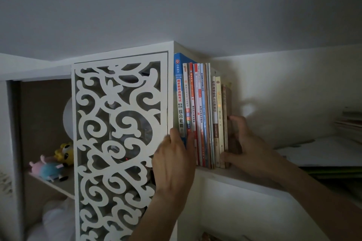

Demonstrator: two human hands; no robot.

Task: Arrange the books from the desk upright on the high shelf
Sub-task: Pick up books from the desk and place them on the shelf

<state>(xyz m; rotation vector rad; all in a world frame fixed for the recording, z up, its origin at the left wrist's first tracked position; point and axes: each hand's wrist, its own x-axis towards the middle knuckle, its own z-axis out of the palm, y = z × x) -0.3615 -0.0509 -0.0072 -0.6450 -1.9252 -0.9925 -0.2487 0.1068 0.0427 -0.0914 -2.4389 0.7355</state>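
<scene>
A row of several books (202, 107) stands upright on the high white shelf (244, 179), against the carved panel's side. The tall blue book (179, 88) is at the left end and a small brown book (229, 123) at the right end. My left hand (174, 162) lies against the lower spines of the leftmost books, fingers fairly straight. My right hand (246, 145) wraps the right end of the row, fingers on the brown book's outer face and thumb at the base of the spines.
A white cut-out scroll panel (117, 143) fronts the cabinet to the left. Behind it an open compartment holds plush toys (52, 164) on a board. At far right lies a stack of books or papers (348, 123), with white sheets (323, 150) below it.
</scene>
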